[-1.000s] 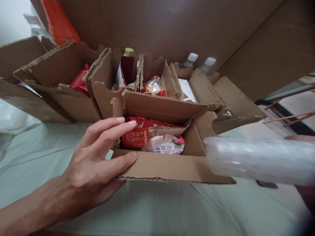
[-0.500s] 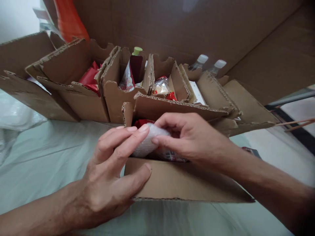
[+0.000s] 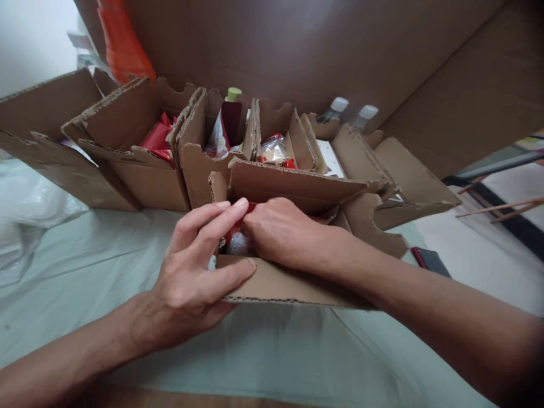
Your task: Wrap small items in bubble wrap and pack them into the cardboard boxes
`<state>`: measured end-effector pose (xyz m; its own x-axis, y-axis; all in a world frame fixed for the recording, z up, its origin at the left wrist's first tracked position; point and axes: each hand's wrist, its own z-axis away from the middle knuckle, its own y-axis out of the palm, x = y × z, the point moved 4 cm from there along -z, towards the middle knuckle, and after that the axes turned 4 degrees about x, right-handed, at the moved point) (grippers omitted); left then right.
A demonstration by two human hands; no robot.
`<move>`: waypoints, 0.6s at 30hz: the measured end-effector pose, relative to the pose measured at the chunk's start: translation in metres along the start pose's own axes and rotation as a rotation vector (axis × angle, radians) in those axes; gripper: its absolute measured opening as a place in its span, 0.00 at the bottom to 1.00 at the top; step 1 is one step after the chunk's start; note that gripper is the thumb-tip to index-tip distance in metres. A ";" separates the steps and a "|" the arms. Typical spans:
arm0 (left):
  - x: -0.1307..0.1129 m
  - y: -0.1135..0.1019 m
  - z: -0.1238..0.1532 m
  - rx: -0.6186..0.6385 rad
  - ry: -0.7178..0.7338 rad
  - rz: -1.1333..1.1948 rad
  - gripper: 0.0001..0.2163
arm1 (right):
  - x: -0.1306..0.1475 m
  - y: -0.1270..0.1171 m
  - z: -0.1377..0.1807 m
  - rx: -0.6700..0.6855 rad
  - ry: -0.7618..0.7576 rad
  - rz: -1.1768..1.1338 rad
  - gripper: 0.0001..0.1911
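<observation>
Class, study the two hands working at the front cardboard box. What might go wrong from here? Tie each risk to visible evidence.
Crushing: the right hand, down inside the front cardboard box by bubble wrap, may squash the red packet.
Scratching: the left hand lies close to a raw corrugated edge.
Knocking: the phone-like object lies beside the right forearm, which might nudge it.

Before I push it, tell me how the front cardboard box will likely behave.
The front cardboard box shows corrugated edges, so it's probably light and fairly stiff. Its open top may let the walls bow inward under pressure. The green cloth around it is creased and might bunch up.
</observation>
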<state>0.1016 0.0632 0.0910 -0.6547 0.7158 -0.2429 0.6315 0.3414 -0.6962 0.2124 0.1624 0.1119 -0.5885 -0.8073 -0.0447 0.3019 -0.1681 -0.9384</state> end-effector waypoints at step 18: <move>0.034 0.056 0.045 0.068 -0.729 0.674 0.38 | -0.058 0.139 0.154 -0.884 0.556 -0.976 0.31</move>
<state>0.0959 0.0795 0.0138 -0.2772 0.1899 -0.9418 0.9553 -0.0504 -0.2913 0.4040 0.0993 0.0367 -0.5598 -0.2182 0.7994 -0.8245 0.0507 -0.5636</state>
